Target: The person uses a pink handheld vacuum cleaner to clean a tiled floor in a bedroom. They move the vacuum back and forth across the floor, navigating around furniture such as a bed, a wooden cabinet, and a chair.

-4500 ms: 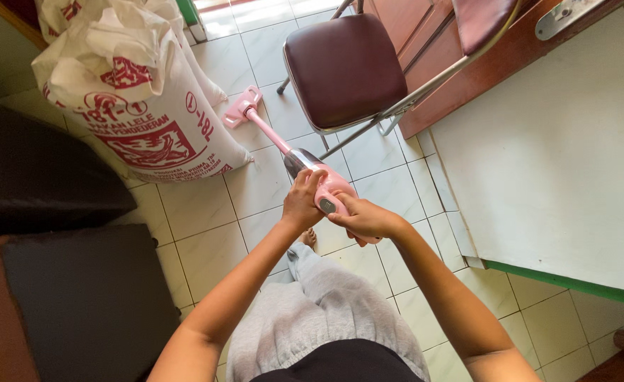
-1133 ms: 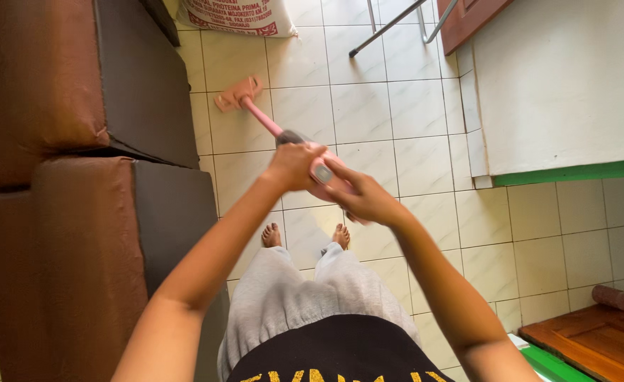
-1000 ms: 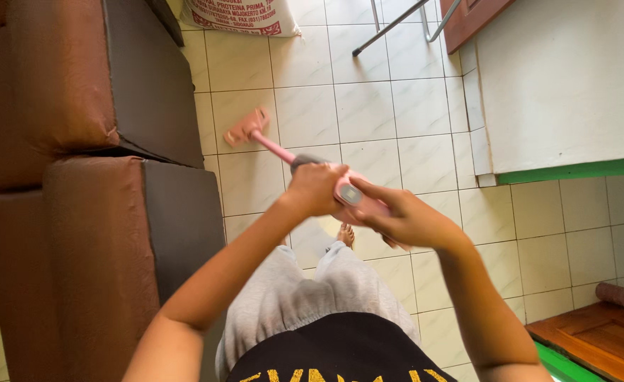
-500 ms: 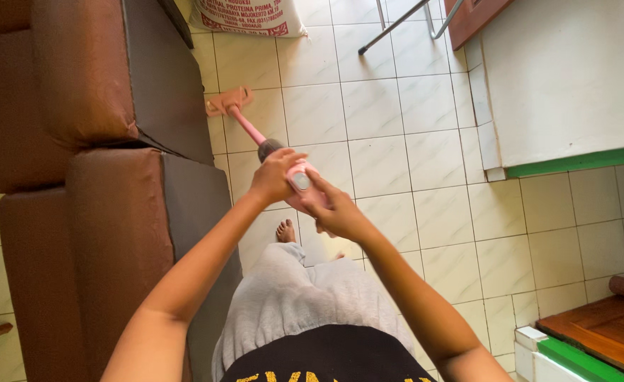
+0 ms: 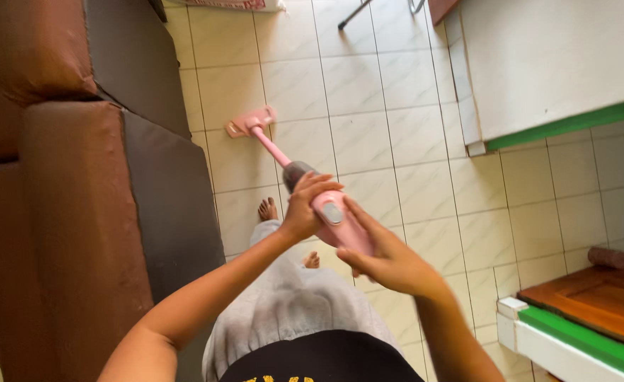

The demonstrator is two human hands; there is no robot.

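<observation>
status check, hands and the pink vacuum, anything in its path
Left hand and right hand both gripping pink stick vacuum. Floor head on tile. Brown sofa close on the left.

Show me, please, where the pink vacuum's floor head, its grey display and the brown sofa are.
floor head (image 5: pixel 250 121), head view, middle of the pink nozzle on the tiles.
grey display (image 5: pixel 332 213), head view, centre of the screen on the body.
brown sofa (image 5: pixel 78 205), head view, top of the near cushion.

The pink stick vacuum (image 5: pixel 305 187) has come away from the white sack and the chair and now runs beside the brown sofa (image 5: pixel 71 205). Its floor head (image 5: pixel 250 122) has slid back out from the sofa edge onto open tile. The sack has almost left view.
</observation>
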